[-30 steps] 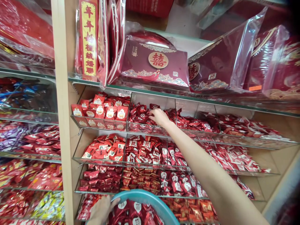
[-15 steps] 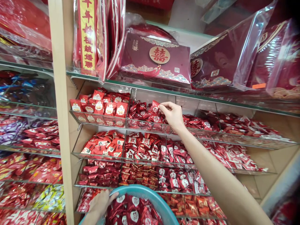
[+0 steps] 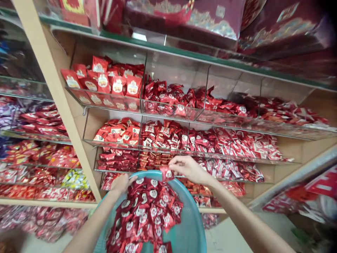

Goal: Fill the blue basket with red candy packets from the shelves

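Note:
My right hand (image 3: pixel 185 168) pinches a small red candy packet (image 3: pixel 166 173) with a pale round print, just above the far rim of a teal plastic basin (image 3: pixel 198 211). My left hand (image 3: pixel 121 183) grips that basin by its far left rim, the thumb lying over the edge. Many dark red packets (image 3: pixel 143 218) with white round prints fill the basin's left and middle, while its teal floor shows at the right. Behind my hands, the top tier's middle compartment (image 3: pixel 168 96) holds similar red packets.
Clear-fronted shelf tiers hold more wrapped packets, including brighter red ones (image 3: pixel 102 82) at the upper left. A glass shelf (image 3: pixel 168 52) with large maroon gift bags (image 3: pixel 184 21) runs above. A wooden post (image 3: pixel 52 88) divides the shelving. Bagged goods (image 3: pixel 50 223) lie at the lower left.
My right hand has come down from the top tier to the basin's rim with the packet in its fingers. The view has tilted downward, showing more of the basin, which my left hand still holds.

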The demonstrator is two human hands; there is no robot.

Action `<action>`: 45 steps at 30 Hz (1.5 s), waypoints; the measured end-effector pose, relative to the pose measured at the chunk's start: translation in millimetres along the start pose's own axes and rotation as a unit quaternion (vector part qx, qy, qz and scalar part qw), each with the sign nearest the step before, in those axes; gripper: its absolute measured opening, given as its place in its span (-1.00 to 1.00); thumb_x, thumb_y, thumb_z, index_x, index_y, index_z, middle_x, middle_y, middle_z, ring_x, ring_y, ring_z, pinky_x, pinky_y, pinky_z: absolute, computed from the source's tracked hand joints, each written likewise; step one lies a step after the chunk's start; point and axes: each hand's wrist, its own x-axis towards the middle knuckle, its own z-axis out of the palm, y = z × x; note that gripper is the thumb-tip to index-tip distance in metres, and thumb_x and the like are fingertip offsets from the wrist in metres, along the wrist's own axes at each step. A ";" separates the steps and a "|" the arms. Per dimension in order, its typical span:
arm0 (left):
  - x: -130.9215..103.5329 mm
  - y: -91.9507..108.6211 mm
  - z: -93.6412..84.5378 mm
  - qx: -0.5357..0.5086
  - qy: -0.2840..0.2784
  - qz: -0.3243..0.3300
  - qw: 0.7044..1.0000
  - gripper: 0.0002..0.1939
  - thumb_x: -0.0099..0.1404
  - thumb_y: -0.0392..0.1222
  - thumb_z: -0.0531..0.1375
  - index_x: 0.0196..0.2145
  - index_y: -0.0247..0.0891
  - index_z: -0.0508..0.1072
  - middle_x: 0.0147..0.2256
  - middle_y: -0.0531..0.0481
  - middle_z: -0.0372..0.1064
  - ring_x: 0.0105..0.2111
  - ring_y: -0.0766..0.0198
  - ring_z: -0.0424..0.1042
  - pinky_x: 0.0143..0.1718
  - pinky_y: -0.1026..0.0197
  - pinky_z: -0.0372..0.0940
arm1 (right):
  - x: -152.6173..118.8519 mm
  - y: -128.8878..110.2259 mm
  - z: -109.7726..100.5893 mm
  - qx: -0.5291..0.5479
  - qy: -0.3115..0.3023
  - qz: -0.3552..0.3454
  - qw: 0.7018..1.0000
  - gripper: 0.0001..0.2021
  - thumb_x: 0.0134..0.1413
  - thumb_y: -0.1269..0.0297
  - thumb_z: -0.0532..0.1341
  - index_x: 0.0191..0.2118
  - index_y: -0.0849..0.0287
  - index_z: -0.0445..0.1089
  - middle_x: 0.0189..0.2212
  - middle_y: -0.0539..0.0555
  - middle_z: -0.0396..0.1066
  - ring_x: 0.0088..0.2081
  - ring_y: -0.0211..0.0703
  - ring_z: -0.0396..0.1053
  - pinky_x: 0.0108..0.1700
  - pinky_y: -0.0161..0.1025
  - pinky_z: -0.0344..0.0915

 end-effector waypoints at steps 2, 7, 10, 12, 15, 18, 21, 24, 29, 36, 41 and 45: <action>1.6 0.0 1.1 0.011 -0.001 0.008 1.000 -0.35 0.18 0.29 -0.14 -0.28 -0.32 0.45 -0.21 -0.31 0.46 -0.15 0.01 0.42 -0.17 0.12 0.24 | -9.0 19.7 11.9 -0.031 -0.093 0.021 0.995 -0.83 0.03 0.23 0.15 -0.41 0.21 0.42 -0.53 -0.03 0.37 -0.49 -0.33 0.30 -0.42 -0.37 0.22; 6.2 -2.6 6.0 0.031 -0.002 0.027 0.999 -0.29 0.21 0.29 -0.22 -0.25 -0.35 0.45 -0.24 -0.35 0.46 -0.17 -0.05 0.43 -0.20 0.06 0.26 | -24.0 62.7 42.7 -0.121 -0.276 0.065 0.951 -0.90 -0.08 0.45 0.16 -0.46 0.23 0.44 -0.61 -0.08 0.32 -0.55 -0.36 0.25 -0.47 -0.43 0.14; 7.4 -3.4 7.5 0.034 0.003 0.029 0.999 -0.27 0.21 0.29 -0.25 -0.21 -0.36 0.44 -0.25 -0.36 0.46 -0.18 -0.06 0.44 -0.20 0.05 0.26 | -26.3 76.3 60.2 -0.172 -0.318 0.091 0.928 -0.90 -0.13 0.49 0.19 -0.47 0.22 0.45 -0.63 -0.10 0.31 -0.55 -0.37 0.24 -0.50 -0.45 0.10; 7.4 -3.5 7.7 0.033 0.003 0.031 0.999 -0.26 0.20 0.31 -0.25 -0.20 -0.36 0.44 -0.24 -0.36 0.46 -0.18 -0.07 0.43 -0.21 0.04 0.26 | -24.2 78.6 70.4 -0.194 -0.333 0.098 0.918 -0.90 -0.13 0.47 0.20 -0.44 0.22 0.46 -0.61 -0.09 0.33 -0.55 -0.38 0.24 -0.50 -0.45 0.10; 6.9 -3.3 7.3 0.024 -0.001 0.032 0.999 -0.26 0.18 0.33 -0.22 -0.19 -0.34 0.43 -0.23 -0.34 0.46 -0.18 -0.08 0.43 -0.21 0.03 0.27 | -16.8 76.1 81.5 -0.220 -0.332 0.088 0.913 -0.89 -0.11 0.44 0.20 -0.40 0.21 0.47 -0.57 -0.08 0.36 -0.53 -0.38 0.24 -0.50 -0.45 0.09; 6.2 -2.5 6.5 0.022 -0.002 0.025 0.999 -0.27 0.17 0.33 -0.19 -0.20 -0.35 0.44 -0.21 -0.34 0.46 -0.16 -0.06 0.42 -0.19 0.07 0.26 | -9.5 74.4 87.2 -0.224 -0.328 0.066 0.915 -0.88 -0.10 0.44 0.20 -0.39 0.21 0.48 -0.54 -0.07 0.39 -0.51 -0.38 0.25 -0.47 -0.46 0.10; 5.8 -1.3 5.8 0.022 -0.006 0.017 1.000 -0.28 0.17 0.33 -0.18 -0.21 -0.33 0.45 -0.20 -0.34 0.45 -0.15 -0.02 0.42 -0.17 0.11 0.26 | -6.9 76.6 92.3 -0.223 -0.349 0.066 0.908 -0.89 -0.12 0.45 0.21 -0.40 0.22 0.47 -0.54 -0.08 0.39 -0.50 -0.38 0.27 -0.47 -0.46 0.11; 6.1 -0.8 5.6 0.024 -0.011 0.016 1.000 -0.28 0.17 0.33 -0.19 -0.21 -0.32 0.45 -0.20 -0.33 0.45 -0.15 0.00 0.43 -0.17 0.11 0.26 | -6.8 78.6 102.2 -0.241 -0.387 0.060 0.888 -0.91 -0.15 0.47 0.22 -0.44 0.21 0.47 -0.56 -0.09 0.38 -0.51 -0.38 0.27 -0.49 -0.46 0.10; 8.6 -1.9 6.2 0.037 -0.018 0.021 0.999 -0.26 0.17 0.34 -0.22 -0.17 -0.30 0.44 -0.21 -0.31 0.46 -0.15 -0.03 0.43 -0.18 0.08 0.26 | -8.1 71.0 117.1 -0.330 -0.378 0.080 0.861 -0.87 -0.11 0.38 0.22 -0.34 0.17 0.45 -0.40 -0.01 0.44 -0.40 -0.26 0.35 -0.45 -0.41 0.15; 9.1 -0.5 5.9 0.047 -0.013 0.031 0.998 -0.23 0.17 0.35 -0.27 -0.20 -0.30 0.44 -0.22 -0.31 0.46 -0.17 -0.07 0.43 -0.20 0.04 0.28 | -42.5 45.9 113.8 -0.405 -0.325 0.063 0.852 -0.83 0.01 0.27 0.17 -0.29 0.21 0.43 -0.36 0.13 0.46 -0.32 -0.08 0.42 -0.35 -0.27 0.27; 7.1 1.6 4.0 0.047 -0.012 0.031 0.998 -0.25 0.17 0.35 -0.26 -0.20 -0.29 0.44 -0.21 -0.30 0.46 -0.16 -0.06 0.43 -0.20 0.05 0.28 | -80.4 51.6 146.1 -0.430 -0.434 0.122 0.782 -0.75 -0.17 0.27 0.31 -0.28 0.23 0.45 -0.29 0.17 0.48 -0.23 0.02 0.43 -0.24 -0.18 0.34; 6.9 1.9 4.4 0.047 -0.017 0.026 0.998 -0.22 0.17 0.34 -0.29 -0.20 -0.31 0.45 -0.22 -0.31 0.47 -0.17 -0.05 0.43 -0.20 0.05 0.28 | -93.1 76.7 169.5 -0.443 -0.448 0.142 0.764 -0.63 -0.26 0.30 0.37 -0.20 0.22 0.42 -0.21 0.18 0.46 -0.16 0.06 0.41 -0.18 -0.12 0.35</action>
